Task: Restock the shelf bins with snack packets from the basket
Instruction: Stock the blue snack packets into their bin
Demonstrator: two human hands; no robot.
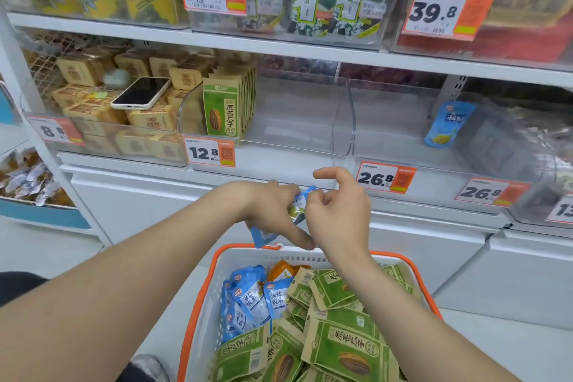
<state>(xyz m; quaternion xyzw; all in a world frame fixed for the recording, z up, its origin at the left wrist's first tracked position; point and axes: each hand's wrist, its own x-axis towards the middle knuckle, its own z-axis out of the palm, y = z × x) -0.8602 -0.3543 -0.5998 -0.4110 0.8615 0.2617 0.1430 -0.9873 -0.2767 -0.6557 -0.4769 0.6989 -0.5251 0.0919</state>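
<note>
I see a white basket (pixel 214 295) with an orange rim. Inside, the green packets (pixel 347 347) have tan edges and a brown seed picture. The blue packets (pixel 251 298) have white labels. The upper packet (pixel 265 234), over the basket, is blue with a bit of green. The shelf (pixel 217 37) is white. The price tags (pixel 210 152) are white and orange with black numbers. The phone (pixel 141 93) is white with a black screen. The packs (pixel 152 119) under it are tan.
</note>
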